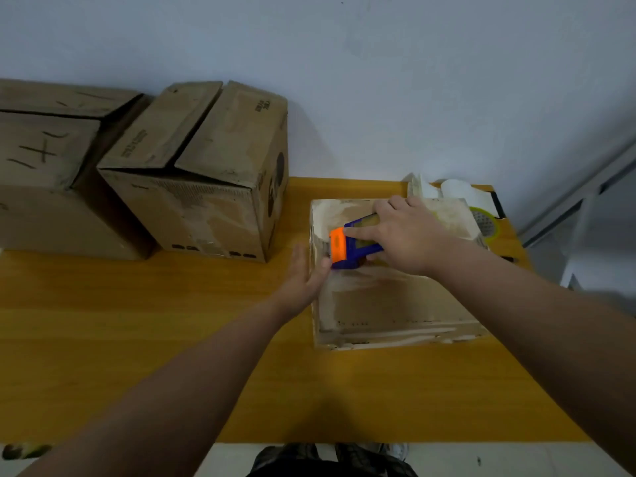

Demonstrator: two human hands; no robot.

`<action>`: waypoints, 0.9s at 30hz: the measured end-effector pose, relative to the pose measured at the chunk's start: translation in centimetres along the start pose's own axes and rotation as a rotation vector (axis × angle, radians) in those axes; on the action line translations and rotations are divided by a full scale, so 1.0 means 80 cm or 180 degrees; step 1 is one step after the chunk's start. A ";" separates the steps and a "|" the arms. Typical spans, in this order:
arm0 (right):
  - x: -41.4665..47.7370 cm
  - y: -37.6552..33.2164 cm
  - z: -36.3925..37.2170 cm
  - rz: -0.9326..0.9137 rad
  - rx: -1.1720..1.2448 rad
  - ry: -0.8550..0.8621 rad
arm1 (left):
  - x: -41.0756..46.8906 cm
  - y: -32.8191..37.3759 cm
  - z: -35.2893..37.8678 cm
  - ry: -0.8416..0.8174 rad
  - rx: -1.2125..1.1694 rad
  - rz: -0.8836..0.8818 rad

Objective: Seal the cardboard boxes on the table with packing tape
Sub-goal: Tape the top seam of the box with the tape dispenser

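A low, pale cardboard box (385, 301) lies on the yellow table (172, 304) at the right. My right hand (409, 235) grips a blue and orange tape dispenser (347, 247) on top of this box, near its left edge, with the forefinger stretched along the dispenser. My left hand (304, 277) lies flat against the box's left side, fingers straight, thumb touching the top edge by the dispenser. Two taller brown boxes stand at the back left: one with loosely closed flaps (203, 173) and one with black pen marks (44, 166).
Behind the low box sit a white paper roll (461, 194) and a yellowish tape roll (487, 225) at the table's far right corner. A white wall runs behind the table. My shoes show on the floor below the table's near edge.
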State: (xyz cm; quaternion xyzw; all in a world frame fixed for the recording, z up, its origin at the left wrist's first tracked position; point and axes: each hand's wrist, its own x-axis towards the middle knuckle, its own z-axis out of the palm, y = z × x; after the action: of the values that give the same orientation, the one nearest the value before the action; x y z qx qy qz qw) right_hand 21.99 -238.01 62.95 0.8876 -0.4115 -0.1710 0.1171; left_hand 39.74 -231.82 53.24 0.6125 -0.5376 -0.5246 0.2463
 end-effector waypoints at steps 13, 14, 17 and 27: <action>0.013 0.041 -0.021 -0.0375 0.0359 0.0060 | 0.054 0.019 -0.043 -0.0147 0.3253 0.0419; 0.013 0.042 -0.022 -0.0455 0.0334 0.0120 | 0.053 0.020 -0.041 -0.0141 0.3238 0.0400; -0.003 0.058 -0.012 -0.0514 0.0362 0.0079 | 0.049 0.022 -0.042 -0.0173 0.3256 0.0297; -0.073 0.155 0.052 -0.0117 0.0022 -0.0247 | 0.054 0.047 -0.034 -0.0487 0.3573 -0.0242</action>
State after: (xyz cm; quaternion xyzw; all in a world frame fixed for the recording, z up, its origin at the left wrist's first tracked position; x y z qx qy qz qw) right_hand 8.28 -241.66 64.65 0.8881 -0.3999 -0.2059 0.0948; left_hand 40.12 -237.64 55.73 0.6287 -0.7279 -0.2098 -0.1758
